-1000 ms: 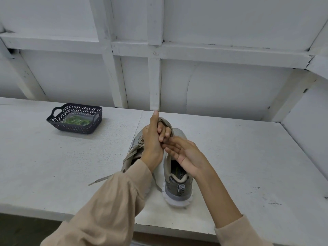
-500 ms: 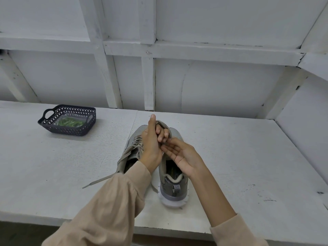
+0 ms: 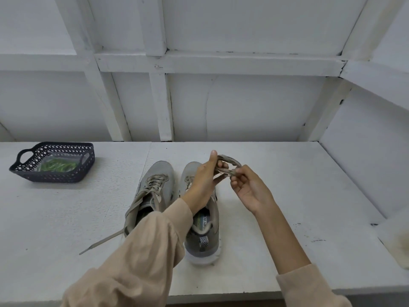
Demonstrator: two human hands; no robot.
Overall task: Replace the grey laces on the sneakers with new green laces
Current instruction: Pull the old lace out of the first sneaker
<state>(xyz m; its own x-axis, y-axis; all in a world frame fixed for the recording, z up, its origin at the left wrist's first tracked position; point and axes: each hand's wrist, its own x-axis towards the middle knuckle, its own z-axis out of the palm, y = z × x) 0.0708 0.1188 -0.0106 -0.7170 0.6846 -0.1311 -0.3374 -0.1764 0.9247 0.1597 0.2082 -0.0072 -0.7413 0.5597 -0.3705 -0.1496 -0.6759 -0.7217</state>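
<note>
Your left hand [image 3: 202, 181] and right hand [image 3: 251, 190] both pinch the coiled grey lace [image 3: 232, 161] above the sneakers [image 3: 158, 172]. A slack grip could let it unravel. Green laces [image 3: 58, 166] lie in the basket [image 3: 55, 177].

Two grey shoes stand side by side on a white table [image 3: 287, 218]. The left shoe [image 3: 157, 173] is laced up, and its loose lace end [image 3: 104, 240] lies on the table. Above the toe of the right shoe [image 3: 203, 240], the left hand [image 3: 204, 180] holds a bunch of grey lace [image 3: 230, 161], thumb pointing up. The right hand [image 3: 250, 189] pinches the same bunch. Far off to the left sits a dark basket [image 3: 55, 177] with green laces [image 3: 58, 166] inside
</note>
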